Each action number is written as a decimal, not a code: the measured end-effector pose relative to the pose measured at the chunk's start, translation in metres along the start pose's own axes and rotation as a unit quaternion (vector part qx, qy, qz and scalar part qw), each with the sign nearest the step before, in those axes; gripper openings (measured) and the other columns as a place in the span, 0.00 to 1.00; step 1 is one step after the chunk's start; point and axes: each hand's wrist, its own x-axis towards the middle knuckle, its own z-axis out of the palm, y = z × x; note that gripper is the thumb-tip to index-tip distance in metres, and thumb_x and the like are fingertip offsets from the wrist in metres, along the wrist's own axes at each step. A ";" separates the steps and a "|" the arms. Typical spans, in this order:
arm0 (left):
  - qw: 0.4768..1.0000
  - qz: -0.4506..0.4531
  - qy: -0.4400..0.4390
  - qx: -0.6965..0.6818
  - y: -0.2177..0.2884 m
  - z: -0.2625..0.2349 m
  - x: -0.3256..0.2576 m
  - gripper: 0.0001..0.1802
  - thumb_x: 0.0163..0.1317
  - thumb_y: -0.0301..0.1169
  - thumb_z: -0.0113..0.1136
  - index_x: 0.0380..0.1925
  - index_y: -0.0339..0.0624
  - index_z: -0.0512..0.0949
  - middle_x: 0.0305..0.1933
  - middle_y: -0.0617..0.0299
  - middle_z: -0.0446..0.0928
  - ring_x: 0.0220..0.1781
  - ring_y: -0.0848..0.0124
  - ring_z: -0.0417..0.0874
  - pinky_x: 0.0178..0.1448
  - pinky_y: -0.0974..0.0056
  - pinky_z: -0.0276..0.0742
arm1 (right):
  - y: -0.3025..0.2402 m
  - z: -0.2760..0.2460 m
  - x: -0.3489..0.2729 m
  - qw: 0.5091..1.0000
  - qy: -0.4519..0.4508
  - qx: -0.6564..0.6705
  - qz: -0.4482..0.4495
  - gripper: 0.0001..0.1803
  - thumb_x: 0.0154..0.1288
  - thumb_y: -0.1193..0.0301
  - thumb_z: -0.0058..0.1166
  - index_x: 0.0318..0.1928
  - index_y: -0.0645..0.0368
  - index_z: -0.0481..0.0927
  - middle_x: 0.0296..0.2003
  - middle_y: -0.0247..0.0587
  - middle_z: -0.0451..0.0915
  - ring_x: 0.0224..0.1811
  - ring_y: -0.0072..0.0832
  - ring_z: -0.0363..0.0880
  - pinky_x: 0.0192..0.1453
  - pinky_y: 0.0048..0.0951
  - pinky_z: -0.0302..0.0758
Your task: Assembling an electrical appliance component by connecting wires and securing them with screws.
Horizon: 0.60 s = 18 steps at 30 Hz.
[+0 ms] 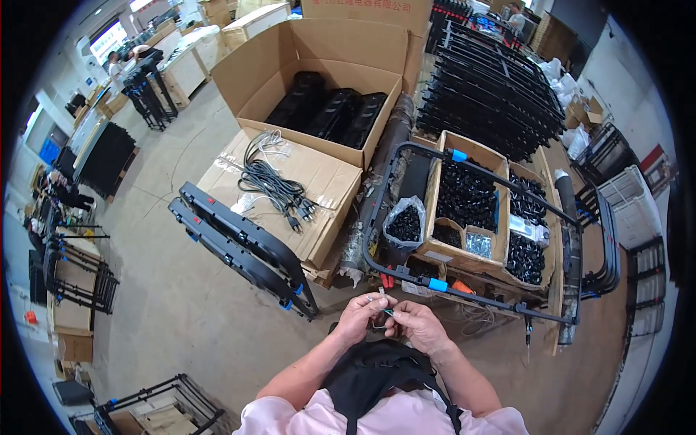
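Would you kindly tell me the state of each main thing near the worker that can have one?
Left hand: closed on thin wires
Right hand: closed on thin wires
Thin wires: held between both hands
Upper cardboard box: open, flaps raised
Lower cardboard box: closed, taped
Power cables: loosely bundled, plugs unconnected
Plastic bag: open
Wooden parts box: open-topped, well filled

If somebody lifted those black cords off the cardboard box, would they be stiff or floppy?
Probably floppy: the cords lie in loose, bending loops. The plugs would likely dangle, being chunkier than the cords. Rolling seems unlikely, since the tangle sprawls across the box.
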 end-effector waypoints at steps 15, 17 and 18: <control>0.728 0.393 -0.035 0.560 0.013 0.022 -0.003 0.06 0.68 0.31 0.65 0.39 0.40 0.87 0.30 0.59 0.76 0.35 0.67 0.78 0.40 0.62 0.72 | 0.014 -0.010 0.008 0.994 0.098 -0.057 -0.005 0.09 0.77 0.72 0.49 0.49 0.61 0.79 0.40 0.41 0.84 0.38 0.34 0.86 0.43 0.39 0.85; 0.874 0.229 0.066 0.423 -0.008 0.015 -0.002 0.07 0.71 0.31 0.63 0.38 0.41 0.86 0.31 0.59 0.77 0.37 0.66 0.80 0.42 0.62 0.75 | 0.009 -0.014 0.009 0.979 0.094 -0.178 0.013 0.10 0.75 0.70 0.51 0.48 0.62 0.81 0.42 0.43 0.83 0.41 0.35 0.86 0.47 0.39 0.83; 0.891 0.213 0.069 0.394 -0.017 0.010 0.000 0.09 0.75 0.33 0.59 0.40 0.40 0.84 0.33 0.63 0.77 0.40 0.68 0.81 0.46 0.65 0.77 | 0.008 -0.016 0.008 0.951 0.094 -0.293 0.028 0.12 0.73 0.68 0.54 0.46 0.64 0.83 0.44 0.45 0.83 0.45 0.36 0.85 0.50 0.40 0.82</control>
